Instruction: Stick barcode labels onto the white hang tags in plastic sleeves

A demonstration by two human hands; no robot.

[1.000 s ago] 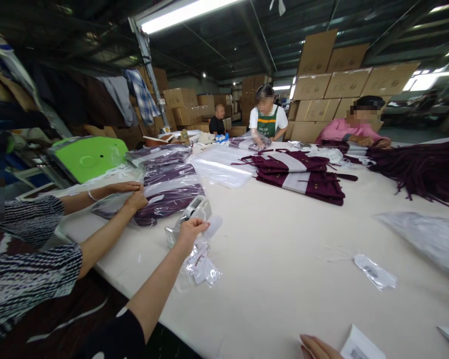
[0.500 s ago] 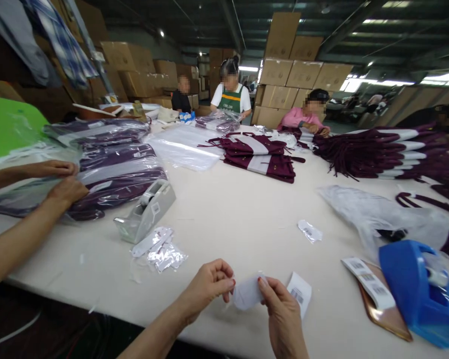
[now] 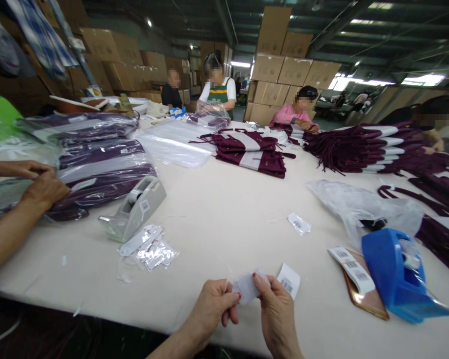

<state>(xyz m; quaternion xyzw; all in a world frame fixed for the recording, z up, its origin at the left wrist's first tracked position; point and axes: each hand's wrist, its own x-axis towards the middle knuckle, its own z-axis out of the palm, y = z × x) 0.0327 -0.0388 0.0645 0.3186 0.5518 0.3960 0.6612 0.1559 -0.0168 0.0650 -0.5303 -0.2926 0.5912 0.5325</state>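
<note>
A small white paper tag (image 3: 248, 288) is held between my two hands above the near edge of the table. My left hand (image 3: 214, 310) pinches its left end between thumb and fingers. At the opposite end, my right hand (image 3: 279, 310) grips the tag with the thumb on top. Behind my right fingers lies a white strip of barcode labels (image 3: 289, 279). A pile of white tags in clear film (image 3: 149, 248) rests to the left, beside a grey tape dispenser (image 3: 136, 209). Farther out lies a single barcoded tag (image 3: 299, 224).
On the right a blue tape dispenser (image 3: 392, 274) stands beside a phone-like flat object (image 3: 362, 299) carrying a barcode strip (image 3: 353, 269). Folded maroon garments (image 3: 247, 154) lie mid-table. At left, another person's hands (image 3: 43, 189) touch bagged garments (image 3: 105, 164). Several people work around the table.
My left hand has come in to the right and now grips the tag's left end. The whole view has shifted slightly, and the tag stays in my right hand.
</note>
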